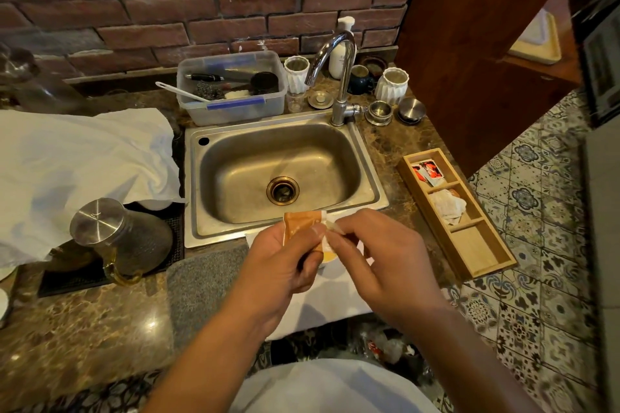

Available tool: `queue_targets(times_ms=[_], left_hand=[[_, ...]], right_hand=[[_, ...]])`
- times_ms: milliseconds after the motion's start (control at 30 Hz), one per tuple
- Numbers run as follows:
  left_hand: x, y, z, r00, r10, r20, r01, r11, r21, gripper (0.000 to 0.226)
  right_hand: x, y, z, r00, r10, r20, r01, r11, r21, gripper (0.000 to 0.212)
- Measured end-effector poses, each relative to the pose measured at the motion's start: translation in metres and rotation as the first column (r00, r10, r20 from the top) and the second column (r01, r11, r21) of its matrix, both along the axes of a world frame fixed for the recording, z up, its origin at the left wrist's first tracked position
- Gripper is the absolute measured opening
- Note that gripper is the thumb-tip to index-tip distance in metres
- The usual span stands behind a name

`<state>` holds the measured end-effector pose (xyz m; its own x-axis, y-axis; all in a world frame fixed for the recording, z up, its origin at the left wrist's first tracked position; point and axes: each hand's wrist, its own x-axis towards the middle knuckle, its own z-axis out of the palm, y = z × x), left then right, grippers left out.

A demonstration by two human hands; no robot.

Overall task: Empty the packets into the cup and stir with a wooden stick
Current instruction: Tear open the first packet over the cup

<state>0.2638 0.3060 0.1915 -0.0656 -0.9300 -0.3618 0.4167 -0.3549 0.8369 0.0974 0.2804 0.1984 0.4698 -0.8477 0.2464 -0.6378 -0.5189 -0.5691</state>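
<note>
The left hand (285,261) is gripping a small orange paper packet (302,228). The right hand (379,265) is pinching its white torn corner. Its printing is too blurred to read.

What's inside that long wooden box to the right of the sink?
The wooden box has three compartments. The far one holds red and white packets, the middle one pale crumpled packets, and the near one looks bare. Whatever lies beneath those packets is covered.

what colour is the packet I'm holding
Orange-brown with a white edge; the packet shows in the head view.
</note>
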Motion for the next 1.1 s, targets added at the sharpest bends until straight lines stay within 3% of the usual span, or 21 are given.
queue_targets(times_ms=[100,167,333,533,700,867,933,1100], left_hand=[[0.001,0.001,0.001,1.0,-0.022,0.016,0.022,1.0,-0.005,0.022],[0.001,0.001,0.002,0.999,-0.046,0.028,0.046,0.999,-0.005,0.019],[0.002,-0.001,0.0,0.983,-0.15,0.107,0.155,0.987,-0.049,0.02],[0.002,-0.002,-0.002,0.983,-0.114,0.141,0.122,0.991,-0.052,0.024],[0.0,-0.007,0.0,0.997,-0.072,-0.01,0.072,0.997,-0.036,0.023],[-0.002,-0.008,-0.002,0.997,-0.058,-0.045,0.057,0.998,-0.013,0.026],[-0.003,-0.007,-0.002,0.998,-0.06,-0.026,0.059,0.998,-0.022,0.027],[-0.003,-0.005,-0.004,0.998,-0.054,0.031,0.055,0.998,-0.029,0.023]], right_hand=[[-0.005,-0.002,0.003,0.983,-0.047,0.179,-0.026,0.923,0.383,0.027],[-0.01,-0.006,0.01,0.979,0.01,0.203,-0.105,0.879,0.465,0.024],[-0.019,-0.016,0.016,0.976,0.055,0.209,-0.145,0.883,0.447,0.015],[-0.018,-0.013,0.009,0.972,0.053,0.229,-0.155,0.878,0.453,0.021],[-0.004,-0.007,-0.012,0.945,-0.02,0.325,-0.035,0.986,0.161,0.017],[0.003,-0.003,-0.027,0.958,-0.036,0.286,0.066,0.993,-0.099,0.008],[0.002,0.0,-0.024,0.951,-0.061,0.302,0.073,0.997,-0.028,0.011],[-0.008,-0.004,-0.009,0.914,-0.106,0.391,-0.055,0.923,0.38,0.014]])
